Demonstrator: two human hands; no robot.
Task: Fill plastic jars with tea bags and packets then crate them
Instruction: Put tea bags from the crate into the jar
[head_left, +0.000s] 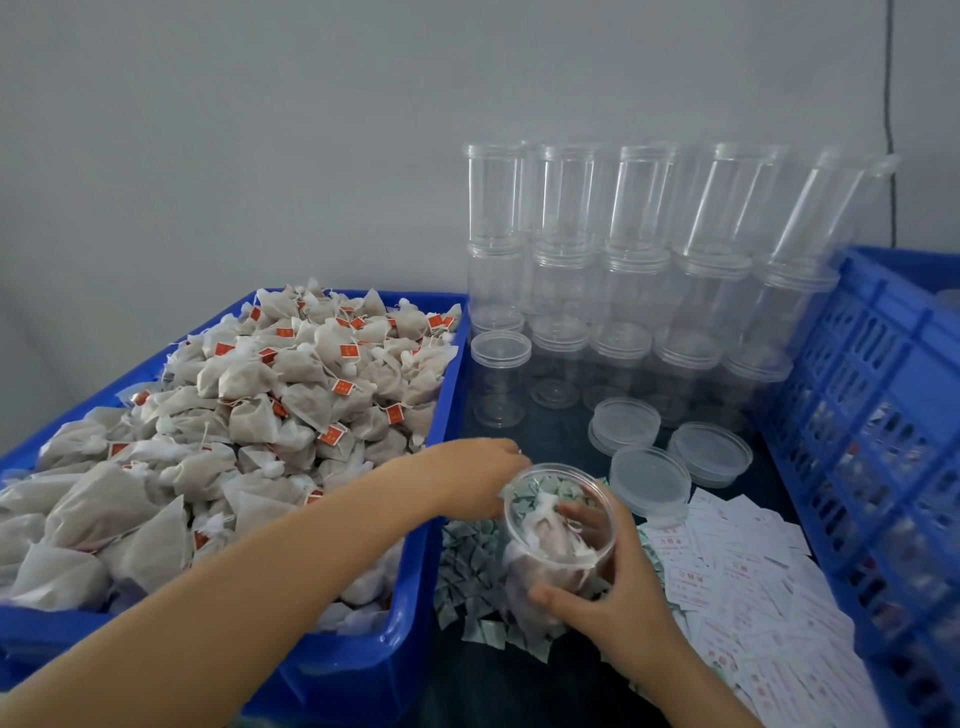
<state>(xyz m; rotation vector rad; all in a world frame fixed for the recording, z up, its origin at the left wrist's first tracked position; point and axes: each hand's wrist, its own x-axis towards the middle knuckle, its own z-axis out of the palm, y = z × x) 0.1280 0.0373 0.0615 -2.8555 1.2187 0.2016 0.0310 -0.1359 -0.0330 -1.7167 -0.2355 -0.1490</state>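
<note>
Packing workshop: stacked jars (618, 249), tea-bag bin (431, 415)

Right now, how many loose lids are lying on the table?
3: one lid nearest the empty jars, one beside the blue crate, one by the paper slips. Others may be hidden.

The right hand (602, 587) is curled in a grip, thumb forward, while the left hand (467, 475) reaches across, fingers bent downward.

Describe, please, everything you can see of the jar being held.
The jar is clear plastic, round, lidless, tilted with its open mouth toward the camera. Pale tea bags partly fill it. The right hand grips its side; the left hand reaches to its rim. It is held over small green packets on the dark table.
</note>
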